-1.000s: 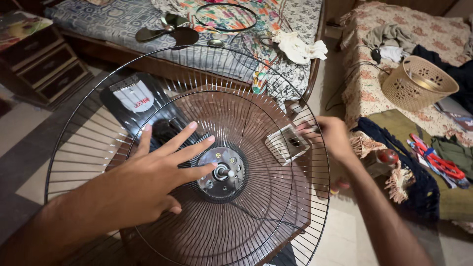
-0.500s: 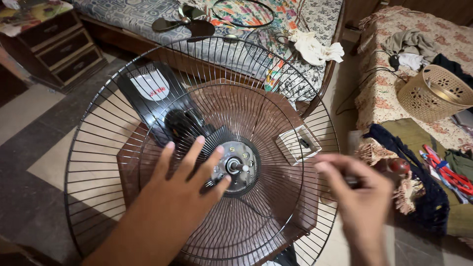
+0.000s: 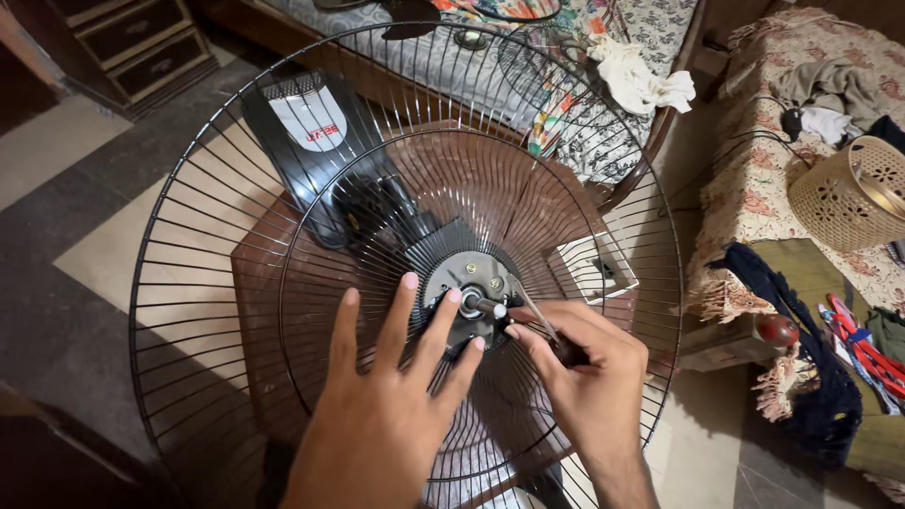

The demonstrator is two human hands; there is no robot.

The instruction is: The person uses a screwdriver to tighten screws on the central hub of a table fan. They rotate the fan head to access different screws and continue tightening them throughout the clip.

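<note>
Your left hand [image 3: 391,424] is spread flat on the fan guard [image 3: 236,179] by the motor hub [image 3: 471,297], holding nothing, while your right hand [image 3: 589,377] pinches a screwdriver [image 3: 542,330] angled in at the hub. Honestly, that tip could slip off the screw and jab your left fingertips [image 3: 453,296] right beside it.

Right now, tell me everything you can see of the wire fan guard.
The wire fan guard is a round cage of thin dark metal spokes running from a central hub plate out to two ring hoops. It lies tilted over a brown stool, the black motor housing behind it. The left hand presses flat on its spokes; the right hand brings a screwdriver to the hub.
</note>
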